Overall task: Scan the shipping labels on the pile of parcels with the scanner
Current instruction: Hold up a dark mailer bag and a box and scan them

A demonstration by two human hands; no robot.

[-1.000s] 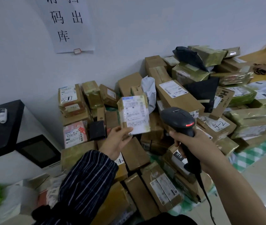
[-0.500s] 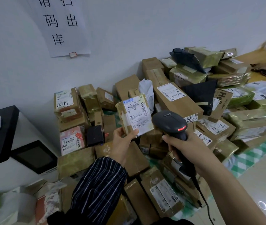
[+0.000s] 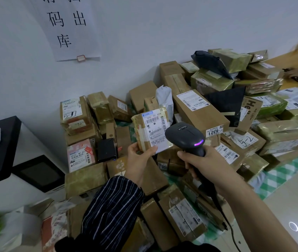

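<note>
The left hand (image 3: 141,160) clamps 1 small parcel (image 3: 151,132) label-up at 12 o'clock so the scanner (image 3: 186,139), gripped by the right hand (image 3: 204,166), can read it.

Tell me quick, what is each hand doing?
Left hand: closed on a small parcel, label facing up.
Right hand: closed around the scanner, which points at that label.

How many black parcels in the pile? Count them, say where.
3: a bag atop the pile, a mailer mid-pile, a small box left of the left hand. Others may be buried.
</note>
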